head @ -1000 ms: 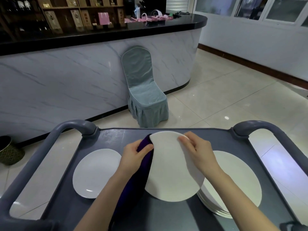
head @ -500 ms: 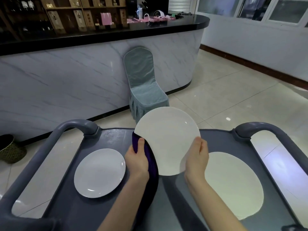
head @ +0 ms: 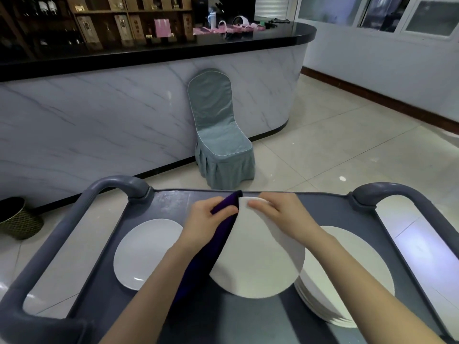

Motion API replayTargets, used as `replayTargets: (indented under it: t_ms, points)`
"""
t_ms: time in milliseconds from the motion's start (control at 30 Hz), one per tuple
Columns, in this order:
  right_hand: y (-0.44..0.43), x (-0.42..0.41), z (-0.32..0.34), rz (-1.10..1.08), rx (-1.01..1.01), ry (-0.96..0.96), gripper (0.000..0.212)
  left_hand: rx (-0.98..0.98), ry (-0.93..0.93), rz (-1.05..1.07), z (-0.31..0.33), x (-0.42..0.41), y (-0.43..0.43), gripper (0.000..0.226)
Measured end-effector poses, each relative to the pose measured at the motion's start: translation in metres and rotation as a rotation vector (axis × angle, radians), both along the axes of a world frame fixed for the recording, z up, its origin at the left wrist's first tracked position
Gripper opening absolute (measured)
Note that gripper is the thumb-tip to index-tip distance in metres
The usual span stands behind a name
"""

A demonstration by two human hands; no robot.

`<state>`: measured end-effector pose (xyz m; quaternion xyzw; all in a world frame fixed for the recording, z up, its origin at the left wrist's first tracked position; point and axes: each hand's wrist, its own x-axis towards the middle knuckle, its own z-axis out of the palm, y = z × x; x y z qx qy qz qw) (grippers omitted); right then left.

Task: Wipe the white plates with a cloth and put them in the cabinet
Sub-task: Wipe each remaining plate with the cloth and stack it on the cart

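Over the grey plastic cart (head: 173, 209), your right hand (head: 280, 214) grips the round white plate (head: 255, 264) by its far rim; your left hand (head: 206, 227) pinches a dark purple cloth (head: 213, 249) against it. The plate has just tipped down again, so wiping likely continues.

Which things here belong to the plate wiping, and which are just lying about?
Job: held round white plate, dark purple cloth, lone white plate, white plate stack, grey plastic cart.
Lying about: blue-grey covered chair, dark woven basket, pink countertop items.
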<state>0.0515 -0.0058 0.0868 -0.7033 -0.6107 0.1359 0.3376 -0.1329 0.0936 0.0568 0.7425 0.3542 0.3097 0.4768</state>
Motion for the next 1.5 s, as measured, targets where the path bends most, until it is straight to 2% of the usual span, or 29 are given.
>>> replayTargets:
  t_ms: [67,167,233,267,333,400,467,567,600,633,700,800,867,933,1000,1067,1100,1200,1233,1267,1300,1367,1400,1433,1500]
  points:
    - [-0.004,0.002,-0.002,-0.2,0.1,0.163,0.051,-0.207,-0.153,0.202,-0.012,-0.002,-0.004,0.016]
    - [-0.005,-0.016,-0.012,-0.628,0.283,0.624,0.048,-0.479,-0.325,0.536,-0.028,0.011,-0.025,0.023]
    - [-0.005,-0.031,-0.023,-0.764,0.318,0.906,0.042,-0.57,-0.388,0.645,-0.028,0.021,-0.03,0.026]
    - [-0.006,-0.034,-0.028,-0.768,0.3,0.954,0.041,-0.582,-0.393,0.648,-0.026,0.022,-0.028,0.027]
    - [-0.012,-0.028,-0.029,-0.679,0.235,0.896,0.042,-0.553,-0.382,0.603,-0.019,0.017,-0.019,0.029]
    - [-0.018,-0.013,-0.019,-0.543,0.187,0.733,0.03,-0.454,-0.346,0.521,-0.011,0.007,-0.009,0.026]
    - [-0.02,0.002,0.001,-0.391,0.151,0.58,0.007,-0.294,-0.266,0.377,-0.001,-0.001,-0.003,0.023]
    - [-0.012,0.013,0.028,-0.112,-0.03,0.294,0.004,-0.053,-0.099,0.11,0.013,-0.003,0.005,0.028]
    - [-0.009,0.011,0.033,-0.032,-0.106,0.204,0.006,-0.01,-0.051,0.034,0.016,-0.002,0.006,0.026]
    - [-0.007,0.008,0.033,0.029,-0.157,0.125,0.017,0.015,-0.019,-0.035,0.017,0.0,0.007,0.024]
    - [-0.004,0.0,0.027,0.062,-0.153,0.086,0.04,0.033,-0.005,-0.108,0.015,0.002,0.005,0.022]
    - [-0.009,-0.001,0.025,-0.023,-0.045,0.162,0.046,-0.101,-0.092,-0.011,0.003,-0.002,0.001,0.021]
    - [-0.01,0.001,0.021,-0.227,0.074,0.276,0.049,-0.313,-0.22,0.187,-0.013,-0.003,-0.007,0.02]
    - [-0.008,-0.014,0.01,-0.557,0.228,0.548,0.046,-0.559,-0.363,0.411,-0.03,0.008,-0.025,0.016]
    - [-0.006,-0.045,-0.007,-0.826,0.364,0.898,0.04,-0.705,-0.453,0.607,-0.037,0.025,-0.041,0.014]
    - [-0.008,-0.065,-0.022,-0.887,0.381,1.044,0.031,-0.743,-0.477,0.689,-0.037,0.03,-0.043,0.011]
    - [-0.011,-0.067,-0.028,-0.845,0.34,1.046,0.026,-0.746,-0.478,0.686,-0.035,0.028,-0.039,0.011]
    - [-0.026,-0.051,-0.032,-0.544,0.236,0.871,0.015,-0.701,-0.415,0.662,-0.028,0.011,-0.019,0.017]
    - [-0.033,-0.045,-0.032,-0.422,0.232,0.77,0.029,-0.679,-0.393,0.652,-0.025,0.005,-0.013,0.018]
    - [-0.04,-0.039,-0.03,-0.318,0.22,0.604,0.046,-0.66,-0.372,0.641,-0.023,0.001,-0.008,0.018]
    - [-0.046,-0.033,-0.029,-0.215,0.199,0.355,0.06,-0.649,-0.35,0.627,-0.02,-0.003,-0.003,0.018]
    - [-0.051,-0.022,-0.028,0.041,0.172,-0.27,0.066,-0.65,-0.309,0.587,-0.015,-0.009,0.007,0.018]
    - [-0.052,-0.019,-0.029,0.14,0.18,-0.517,0.064,-0.656,-0.286,0.562,-0.013,-0.011,0.011,0.018]
    - [-0.05,-0.019,-0.028,0.2,0.187,-0.675,0.059,-0.661,-0.261,0.533,-0.01,-0.013,0.014,0.018]
    - [-0.045,-0.022,-0.027,0.256,0.237,-0.756,0.045,-0.662,-0.206,0.459,-0.003,-0.015,0.019,0.019]
